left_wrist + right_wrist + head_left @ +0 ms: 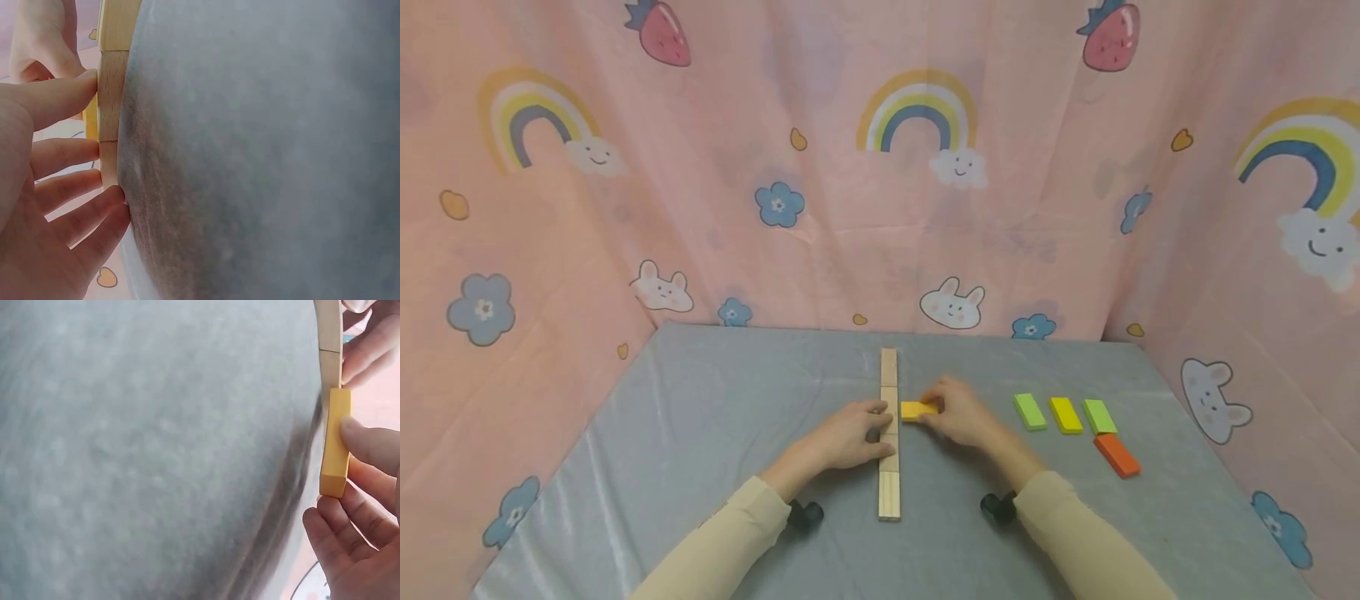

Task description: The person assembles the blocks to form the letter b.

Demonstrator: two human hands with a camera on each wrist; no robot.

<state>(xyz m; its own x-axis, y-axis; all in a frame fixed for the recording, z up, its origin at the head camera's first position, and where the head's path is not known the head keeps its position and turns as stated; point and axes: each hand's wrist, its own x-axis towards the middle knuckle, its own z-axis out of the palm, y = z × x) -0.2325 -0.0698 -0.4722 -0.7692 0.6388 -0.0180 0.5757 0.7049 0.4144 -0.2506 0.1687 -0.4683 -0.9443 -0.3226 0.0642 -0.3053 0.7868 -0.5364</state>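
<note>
A straight row of plain wooden blocks (889, 496) lies end to end, running away from the person in the head view. My left hand (850, 435) rests on the middle of this row from the left, its fingers spread and mostly straight, fingertips on the wood (111, 94). On the other side, my right hand (962, 414) pinches an orange-yellow block (917, 411) between thumb and fingers. That block lies crosswise to the row, one end right beside it. In the right wrist view the thumb presses on one face of the orange-yellow block (335, 434), with fingers behind it.
To the right lie a light green block (1030, 412), a yellow block (1066, 415) and another light green block (1100, 417). An orange-red block (1117, 455) lies just nearer. Grey cloth (737, 375) covers the table; a pink patterned curtain (850, 250) hangs behind and at both sides.
</note>
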